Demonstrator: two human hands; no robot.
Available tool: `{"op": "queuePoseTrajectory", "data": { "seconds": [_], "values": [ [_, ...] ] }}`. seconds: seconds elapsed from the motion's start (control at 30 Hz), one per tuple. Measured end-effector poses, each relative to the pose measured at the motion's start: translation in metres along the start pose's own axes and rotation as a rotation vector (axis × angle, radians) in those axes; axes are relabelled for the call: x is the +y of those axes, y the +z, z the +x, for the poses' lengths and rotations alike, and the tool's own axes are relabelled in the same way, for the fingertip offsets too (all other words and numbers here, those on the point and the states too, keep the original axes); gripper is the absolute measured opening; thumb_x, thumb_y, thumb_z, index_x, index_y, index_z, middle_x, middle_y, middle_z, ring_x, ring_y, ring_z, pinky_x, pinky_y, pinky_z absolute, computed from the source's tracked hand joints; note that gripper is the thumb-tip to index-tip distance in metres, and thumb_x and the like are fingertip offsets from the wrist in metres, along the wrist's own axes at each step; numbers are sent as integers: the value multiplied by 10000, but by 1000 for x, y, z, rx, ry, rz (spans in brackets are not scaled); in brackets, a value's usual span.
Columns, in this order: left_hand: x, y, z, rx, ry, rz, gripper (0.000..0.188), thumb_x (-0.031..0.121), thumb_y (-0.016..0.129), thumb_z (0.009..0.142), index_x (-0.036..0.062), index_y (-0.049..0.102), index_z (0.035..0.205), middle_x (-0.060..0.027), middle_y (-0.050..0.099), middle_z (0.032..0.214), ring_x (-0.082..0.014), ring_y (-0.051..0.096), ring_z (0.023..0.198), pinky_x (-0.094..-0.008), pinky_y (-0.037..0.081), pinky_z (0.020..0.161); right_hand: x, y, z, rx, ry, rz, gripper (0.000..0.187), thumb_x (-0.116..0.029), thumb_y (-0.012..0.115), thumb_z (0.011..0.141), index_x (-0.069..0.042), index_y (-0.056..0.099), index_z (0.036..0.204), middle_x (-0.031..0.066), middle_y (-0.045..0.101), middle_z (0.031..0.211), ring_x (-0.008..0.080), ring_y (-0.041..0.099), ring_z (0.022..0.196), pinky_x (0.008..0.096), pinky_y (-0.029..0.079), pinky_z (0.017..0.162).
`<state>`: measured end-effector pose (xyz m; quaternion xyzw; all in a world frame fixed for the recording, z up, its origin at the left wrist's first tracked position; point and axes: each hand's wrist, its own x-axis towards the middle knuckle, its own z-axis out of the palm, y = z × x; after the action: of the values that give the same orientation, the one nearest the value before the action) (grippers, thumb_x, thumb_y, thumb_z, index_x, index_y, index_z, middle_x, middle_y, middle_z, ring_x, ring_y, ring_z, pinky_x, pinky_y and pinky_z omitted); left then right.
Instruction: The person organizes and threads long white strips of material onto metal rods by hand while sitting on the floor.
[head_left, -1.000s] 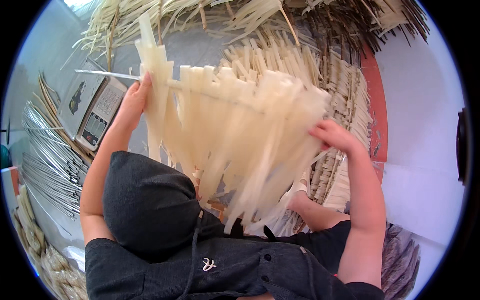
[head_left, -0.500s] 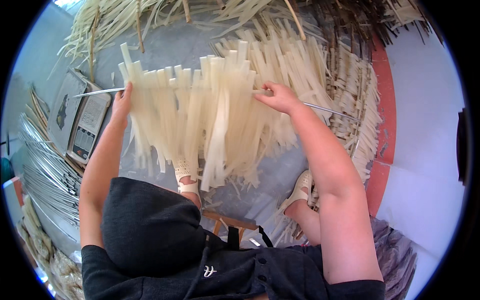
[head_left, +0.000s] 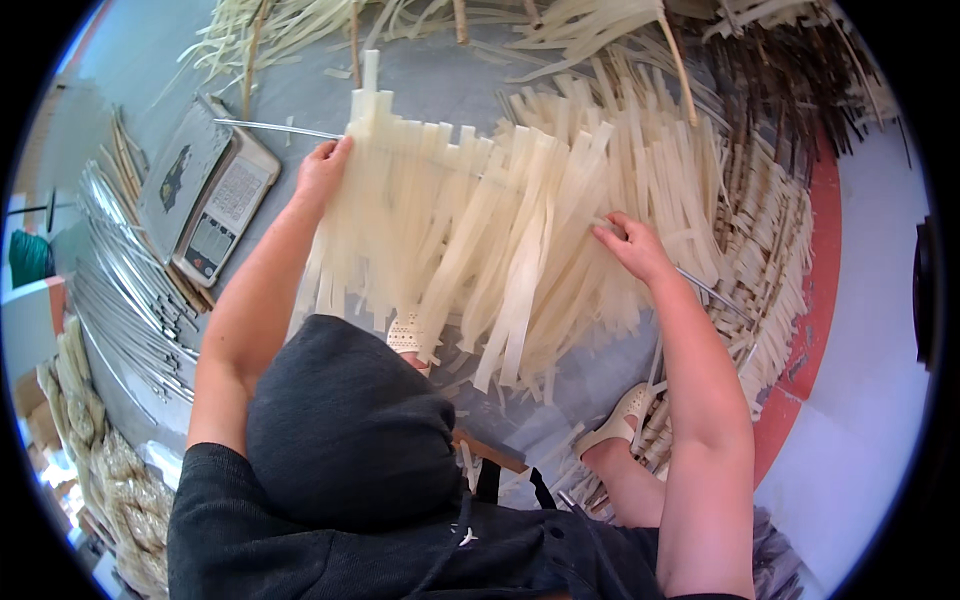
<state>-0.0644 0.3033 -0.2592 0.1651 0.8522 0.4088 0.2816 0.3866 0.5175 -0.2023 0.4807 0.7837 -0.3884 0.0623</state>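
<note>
A thin metal rod (head_left: 278,127) runs through a row of pale, flat, translucent strips (head_left: 530,225), which hang down from it. My left hand (head_left: 322,172) is closed around the rod beside the left edge of the strips. On the other side, my right hand (head_left: 634,247) grips the rod at the right of the bundle, its fingers curled. The rod's right end (head_left: 715,293) sticks out beyond my right wrist. In the picture the rod slants, lower on the right. Strips hide its middle.
A digital scale (head_left: 208,190) lies at left, near many metal rods (head_left: 130,280). More strips (head_left: 650,150) lie ahead right, beside rows of strips on rods (head_left: 765,235). Sticks (head_left: 676,62) extend over the far pile. My shoes (head_left: 615,420) are below.
The whole view has shifted, so the scale and piles appear farther right. The hanging strips also appear farther right, and the rod now slopes down to the right. Both hands still grip it.
</note>
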Motion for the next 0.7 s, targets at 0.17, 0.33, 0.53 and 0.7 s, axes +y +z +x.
{"op": "queuePoseTrajectory", "data": {
  "seconds": [0.17, 0.33, 0.53, 0.7],
  "values": [
    [-3, -19, -23, 71, 27, 117, 502, 466, 650, 880, 18, 687, 1104, -67, 708, 963, -143, 632, 901, -286, 483, 818, -23, 3, -12, 31, 20, -133, 567, -506, 672, 817, -70, 636, 1177, 173, 690, 995, 287, 659, 936, 381, 502, 820],
    [-38, -65, -31, 85, 131, 164, 514, 473, 632, 901, 12, 682, 1123, -100, 711, 906, -157, 643, 852, -291, 491, 791, -24, 9, -12, -1, -3, -31, 553, -518, 703, 788, -96, 640, 1139, 125, 656, 786, 267, 629, 750, 377, 491, 715],
    [96, -23, -84, 176, 873, 572, 370, 255, 628, 890, 90, 572, 1216, -147, 523, 1292, -337, 496, 1202, -421, 427, 986, -34, 7, -10, 25, -133, 120, 370, -306, 624, 852, -78, 571, 1139, 158, 654, 854, 301, 625, 806, 384, 486, 742],
    [177, 99, -155, -466, 1375, 531, 448, 247, 594, 907, 56, 512, 1304, -150, 539, 1277, -324, 492, 1223, -412, 401, 1031, -53, 4, -21, -38, -297, 144, 320, -97, 516, 842, -53, 521, 1160, 208, 652, 941, 384, 622, 896, 434, 486, 801]
  ]
}}
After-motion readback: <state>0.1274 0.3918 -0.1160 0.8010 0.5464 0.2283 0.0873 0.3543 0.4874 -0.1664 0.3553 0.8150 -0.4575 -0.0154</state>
